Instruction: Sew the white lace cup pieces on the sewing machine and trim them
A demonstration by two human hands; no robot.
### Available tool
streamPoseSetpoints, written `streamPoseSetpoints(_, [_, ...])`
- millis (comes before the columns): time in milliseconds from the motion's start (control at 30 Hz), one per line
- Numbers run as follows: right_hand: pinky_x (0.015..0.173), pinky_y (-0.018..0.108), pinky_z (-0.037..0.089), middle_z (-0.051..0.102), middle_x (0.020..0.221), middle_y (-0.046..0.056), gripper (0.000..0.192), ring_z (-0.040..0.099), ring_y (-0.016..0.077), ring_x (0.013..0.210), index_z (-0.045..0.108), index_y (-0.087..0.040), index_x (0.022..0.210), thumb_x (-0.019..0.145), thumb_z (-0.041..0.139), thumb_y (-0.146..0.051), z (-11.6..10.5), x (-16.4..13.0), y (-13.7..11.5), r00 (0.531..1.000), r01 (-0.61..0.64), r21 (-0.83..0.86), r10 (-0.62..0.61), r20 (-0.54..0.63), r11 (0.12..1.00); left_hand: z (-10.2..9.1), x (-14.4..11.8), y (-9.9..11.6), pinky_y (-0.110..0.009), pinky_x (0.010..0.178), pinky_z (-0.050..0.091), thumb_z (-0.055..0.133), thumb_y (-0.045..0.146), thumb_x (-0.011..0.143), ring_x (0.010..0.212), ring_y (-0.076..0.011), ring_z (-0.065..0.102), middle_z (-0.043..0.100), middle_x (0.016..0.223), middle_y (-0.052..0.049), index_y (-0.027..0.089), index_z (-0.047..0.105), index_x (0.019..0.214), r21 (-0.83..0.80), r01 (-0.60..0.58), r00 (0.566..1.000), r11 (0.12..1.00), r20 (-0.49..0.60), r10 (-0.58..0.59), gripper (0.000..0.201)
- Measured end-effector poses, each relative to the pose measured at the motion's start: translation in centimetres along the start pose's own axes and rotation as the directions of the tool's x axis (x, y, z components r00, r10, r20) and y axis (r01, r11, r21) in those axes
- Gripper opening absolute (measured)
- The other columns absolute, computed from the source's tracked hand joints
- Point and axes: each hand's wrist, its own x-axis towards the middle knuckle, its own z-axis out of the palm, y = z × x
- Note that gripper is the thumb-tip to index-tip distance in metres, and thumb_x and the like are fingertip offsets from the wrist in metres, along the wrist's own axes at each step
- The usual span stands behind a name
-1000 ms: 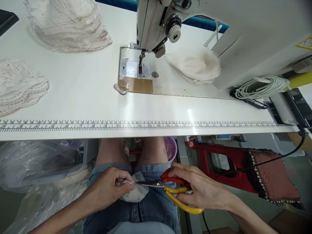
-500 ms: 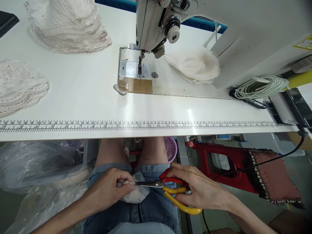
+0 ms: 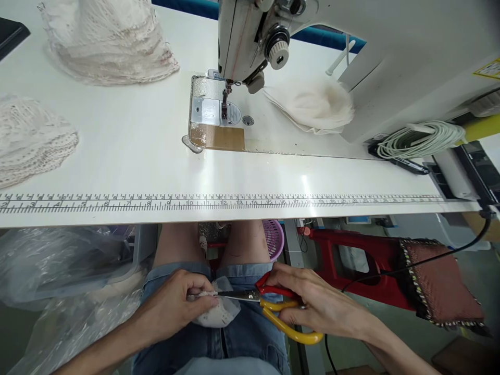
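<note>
Low in the frame, over your denim lap, your left hand (image 3: 175,307) pinched a small white perforated lace piece (image 3: 219,312); your right hand (image 3: 312,302) gripped red-and-yellow-handled steel scissors (image 3: 269,304), blades touching its edge.

A small piece of white lace fabric (image 3: 217,314) lay bunched on the lap, its upper edge pinched up. Scissors (image 3: 273,310) with one red and one yellow handle lay nearly level, their steel blades nearly closed, tips at that pinched edge.
</note>
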Motion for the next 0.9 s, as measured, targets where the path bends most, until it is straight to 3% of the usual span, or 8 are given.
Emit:
streamPoseSetpoints(300, [0.07, 0.024, 0.041, 0.058, 0.097, 0.003, 0.032, 0.056, 0.0179, 0.083, 0.056, -0.024, 0.11, 0.079, 0.061, -0.024, -0.06, -0.2, -0.17, 1.0, 0.007, 0.013, -0.007, -0.004, 1.0, -0.05, -0.04, 0.24, -0.019, 0.049, 0.027, 0.055, 0.041, 0.078, 0.053, -0.0107, 0.04, 0.048, 0.056, 0.004, 0.016, 0.063, 0.067, -0.052, 0.007, 1.0, 0.999, 0.03, -0.006, 0.029])
streamPoseSetpoints(900, [0.071, 0.026, 0.04, 0.058, 0.099, 0.003, 0.038, 0.056, 0.0181, 0.08, 0.055, -0.023, 0.108, 0.071, 0.059, -0.019, 0.24, 0.14, -0.29, 1.0, 0.006, -0.012, -0.006, -0.015, 1.0, 0.16, 0.08, 0.16, -0.02, 0.045, 0.02, 0.056, 0.042, 0.078, 0.049, -0.0093, 0.034, 0.038, 0.052, 0.005, 0.015, 0.063, 0.067, -0.009, 0.026, 0.999, 1.0, 0.029, -0.026, 0.03])
